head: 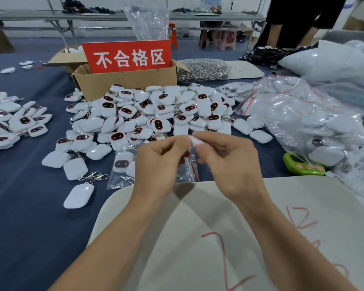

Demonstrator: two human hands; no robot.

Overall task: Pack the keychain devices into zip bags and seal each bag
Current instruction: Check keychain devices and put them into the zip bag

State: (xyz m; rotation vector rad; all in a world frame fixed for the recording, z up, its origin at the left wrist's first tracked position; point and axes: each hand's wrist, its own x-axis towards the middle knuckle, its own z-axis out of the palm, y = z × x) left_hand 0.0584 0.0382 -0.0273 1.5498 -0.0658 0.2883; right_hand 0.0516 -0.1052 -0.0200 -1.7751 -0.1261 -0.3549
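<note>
My left hand [158, 164] and my right hand [225, 162] are raised together over the table's near middle, both pinching a clear zip bag [188, 169] with a red seal line. A white keychain device [195, 141] shows between the fingertips at the bag's top. A packed bag [122, 166] holding a device with a dark face lies just left of my left hand. A large heap of loose white keychain devices [156, 114] spreads behind my hands.
A cardboard box [124, 80] with a red sign stands behind the heap. Packed bags [303, 116] pile up at right, beside a green counter [303, 166]. A bag of metal clasps [202, 70] lies far back. More devices [13, 120] lie at left. A white board [198, 238] sits under my forearms.
</note>
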